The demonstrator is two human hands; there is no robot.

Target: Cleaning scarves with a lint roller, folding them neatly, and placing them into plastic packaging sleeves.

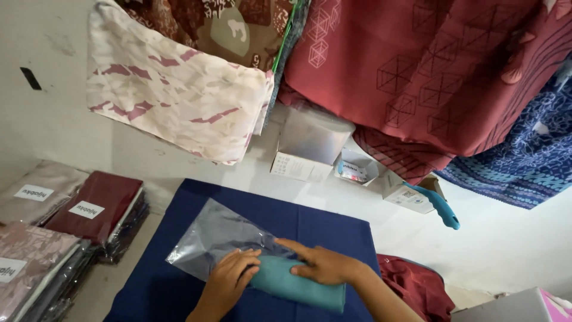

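A folded teal cloth (298, 285) lies on a dark blue cloth-covered surface (268, 214), its left end at the mouth of a clear plastic bag (220, 235). My left hand (229, 281) presses on the bag's open end and the cloth's left end. My right hand (322, 264) rests flat on top of the teal cloth, fingers pointing left toward the bag. Part of the cloth is hidden under both hands.
Stacks of bagged folded fabrics (65, 226) in maroon and mauve lie at the left. Patterned cloths (429, 71) hang above. A clear plastic container (314, 134), small boxes (298, 168) and a blue-handled tool (438, 206) sit behind. A maroon cloth (417, 286) lies at the right.
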